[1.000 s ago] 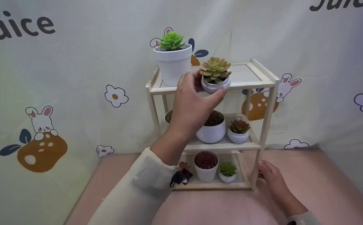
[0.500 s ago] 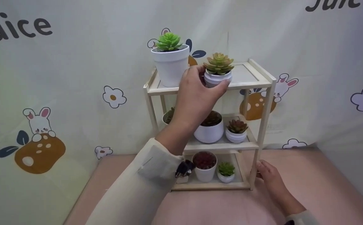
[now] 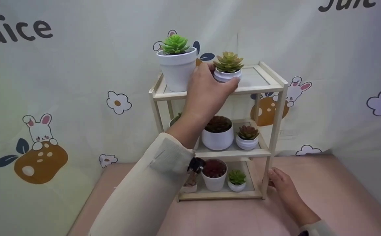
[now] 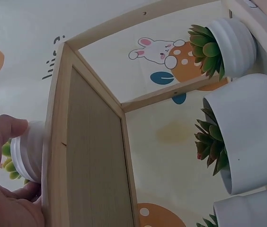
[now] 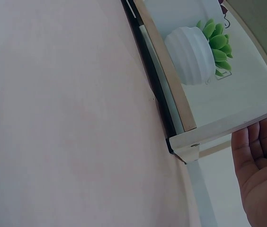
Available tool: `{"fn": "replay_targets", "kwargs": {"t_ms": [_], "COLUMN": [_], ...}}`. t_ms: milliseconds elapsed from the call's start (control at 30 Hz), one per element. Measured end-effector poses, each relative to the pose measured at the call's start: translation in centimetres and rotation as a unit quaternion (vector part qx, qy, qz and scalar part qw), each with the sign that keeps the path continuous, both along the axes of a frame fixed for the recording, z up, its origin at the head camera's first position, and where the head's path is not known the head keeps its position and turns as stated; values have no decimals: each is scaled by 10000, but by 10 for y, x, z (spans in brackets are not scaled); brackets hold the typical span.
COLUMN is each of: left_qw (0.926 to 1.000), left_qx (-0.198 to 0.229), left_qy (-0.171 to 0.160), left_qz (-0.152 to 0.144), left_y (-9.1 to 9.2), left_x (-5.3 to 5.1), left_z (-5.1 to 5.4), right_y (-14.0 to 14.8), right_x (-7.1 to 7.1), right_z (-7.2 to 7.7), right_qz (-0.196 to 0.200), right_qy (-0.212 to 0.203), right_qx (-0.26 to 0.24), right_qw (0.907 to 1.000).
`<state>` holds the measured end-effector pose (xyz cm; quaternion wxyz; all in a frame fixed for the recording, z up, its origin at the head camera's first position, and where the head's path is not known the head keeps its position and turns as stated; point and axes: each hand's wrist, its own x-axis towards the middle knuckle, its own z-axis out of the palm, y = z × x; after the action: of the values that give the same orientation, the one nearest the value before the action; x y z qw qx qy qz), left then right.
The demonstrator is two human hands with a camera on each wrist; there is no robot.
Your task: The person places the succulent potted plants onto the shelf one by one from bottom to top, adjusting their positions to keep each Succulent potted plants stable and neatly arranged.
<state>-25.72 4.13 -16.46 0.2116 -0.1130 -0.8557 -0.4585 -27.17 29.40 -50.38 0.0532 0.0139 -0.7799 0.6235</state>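
My left hand holds a small white pot with a yellow-green succulent, fingers and thumb round its sides. It is at the top tier of a wooden plant shelf, right of a larger white pot with a bright green succulent. In the left wrist view the small pot is against or very close to the top board; contact cannot be told. My right hand holds the shelf's right front post low down; in the right wrist view its fingertips pass behind the post.
The middle tier bears a wide white pot, a small reddish succulent and a partly hidden pot. Below stand a dark red potted plant, a small green one and another behind my sleeve. A printed cloth hangs behind the pink tabletop.
The left hand has carried the small succulent pot up and back over the top tier, from in front of its front edge. My right hand stays at the post.
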Motion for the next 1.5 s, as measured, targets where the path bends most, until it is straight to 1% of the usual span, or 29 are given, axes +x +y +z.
{"fn": "replay_targets", "kwargs": {"t_ms": [67,300,467,667,933,1100,1367,1500], "left_qw": [10000,9993,9989,9981,9961,9954,9954,9959], "left_qx": [-44,-113,-180,-332,-476,-533,-526,-522], "left_qy": [-38,-335,-400,-485,-711,-762,-783,-733], "left_qz": [36,131,189,158,217,235,139,122], "left_y": [2,9,9,10,8,9,10,9], "left_x": [-1,-3,-5,-6,-5,-5,-3,-2], "left_z": [1,6,7,9,12,12,13,11], "right_y": [0,1,1,-1,-1,0,0,0], "right_x": [0,-1,-1,1,0,0,-2,-2], "right_z": [0,-3,-3,0,0,0,-1,-3], "right_qz": [-16,3,14,-4,39,55,17,-15], "right_qy": [-2,-2,-35,-142,-49,-50,95,137], "right_qx": [-22,-18,32,-20,-30,-63,-88,-62], "right_qw": [10000,10000,10000,9999,10000,10000,9999,9999]}}
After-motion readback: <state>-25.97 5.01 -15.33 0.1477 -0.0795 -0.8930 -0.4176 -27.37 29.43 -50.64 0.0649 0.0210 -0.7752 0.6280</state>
